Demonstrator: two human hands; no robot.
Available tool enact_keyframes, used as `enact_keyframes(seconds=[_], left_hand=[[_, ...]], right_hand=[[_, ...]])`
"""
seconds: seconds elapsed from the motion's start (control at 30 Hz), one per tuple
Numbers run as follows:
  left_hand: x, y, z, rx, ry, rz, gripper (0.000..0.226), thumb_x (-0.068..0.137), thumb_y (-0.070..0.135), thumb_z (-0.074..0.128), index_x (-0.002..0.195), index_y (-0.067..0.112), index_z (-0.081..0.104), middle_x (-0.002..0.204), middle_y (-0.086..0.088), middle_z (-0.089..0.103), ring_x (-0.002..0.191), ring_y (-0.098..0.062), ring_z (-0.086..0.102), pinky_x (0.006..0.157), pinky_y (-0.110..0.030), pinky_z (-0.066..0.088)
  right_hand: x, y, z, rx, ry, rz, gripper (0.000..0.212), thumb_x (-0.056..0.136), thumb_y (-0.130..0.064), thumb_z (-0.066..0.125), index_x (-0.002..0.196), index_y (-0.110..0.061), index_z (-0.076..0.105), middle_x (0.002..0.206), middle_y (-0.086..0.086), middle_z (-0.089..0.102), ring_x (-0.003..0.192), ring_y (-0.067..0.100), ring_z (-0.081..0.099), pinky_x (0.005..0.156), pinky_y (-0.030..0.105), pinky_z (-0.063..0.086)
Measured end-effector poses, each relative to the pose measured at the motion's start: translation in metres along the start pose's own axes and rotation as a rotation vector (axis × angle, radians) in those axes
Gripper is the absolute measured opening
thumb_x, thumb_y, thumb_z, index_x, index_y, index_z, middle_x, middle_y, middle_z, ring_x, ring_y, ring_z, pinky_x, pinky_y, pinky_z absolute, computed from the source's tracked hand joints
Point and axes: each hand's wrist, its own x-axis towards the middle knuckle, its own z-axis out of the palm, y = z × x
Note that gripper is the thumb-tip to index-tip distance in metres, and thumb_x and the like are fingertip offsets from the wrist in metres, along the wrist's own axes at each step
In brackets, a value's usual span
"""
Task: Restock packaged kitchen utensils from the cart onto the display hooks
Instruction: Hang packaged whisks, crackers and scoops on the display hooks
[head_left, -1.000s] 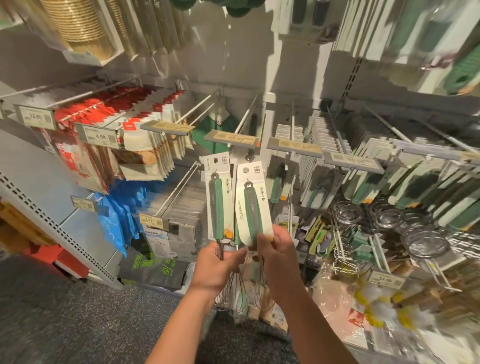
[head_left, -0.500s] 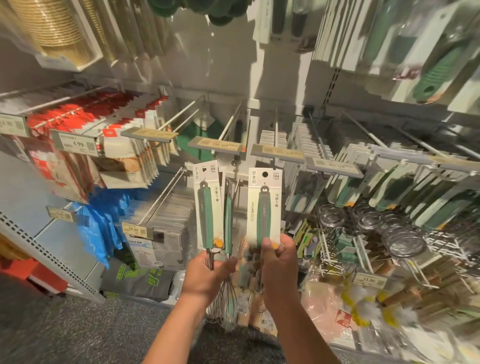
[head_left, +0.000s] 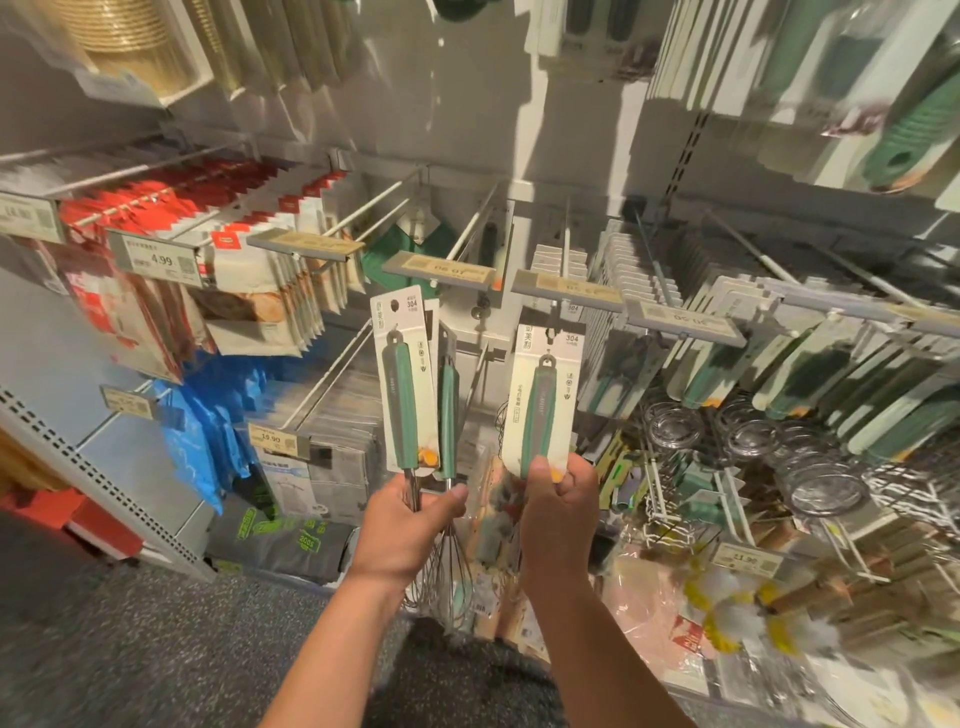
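While both raised: carded whisk (head_left: 543, 400) in right hand (head_left: 558, 506).

Your left hand (head_left: 402, 525) gripped two carded whisks (head_left: 415, 384) by their wire stems, cards upright. Your right hand (head_left: 558, 506) pinched a single carded whisk (head_left: 543, 400) at its lower edge, its top just under the grey price tag (head_left: 566, 291) of a display hook (head_left: 565, 234).
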Motion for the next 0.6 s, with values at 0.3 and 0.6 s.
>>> enact_keyframes(seconds=[0.3,0.6], left_hand=[[-0.004,0.005,0.002,-0.05,0.0,-0.024,0.021,0.089,0.017,0.08,0.089,0.005,0.063,0.089,-0.016,0.077,0.072,-0.014,0.069,0.084,-0.035,0.054],[-0.005,0.006,-0.003,-0.175,-0.035,-0.087,0.026,0.093,0.024,0.075,0.107,0.005,0.063,0.081,0.0,0.08,0.084,-0.011,0.073,0.092,-0.037,0.053]], right_hand=[[0.065,-0.022,0.027,0.139,-0.025,0.249,0.032,0.103,-0.016,0.061,0.132,-0.009,0.05,0.102,0.009,0.065,0.077,0.017,0.064,0.063,0.027,0.055],[0.077,-0.002,0.024,-0.241,-0.177,0.348,0.035,0.1,-0.037,0.064,0.093,-0.003,0.062,0.075,0.007,0.054,0.066,0.02,0.055,0.069,0.037,0.054]])
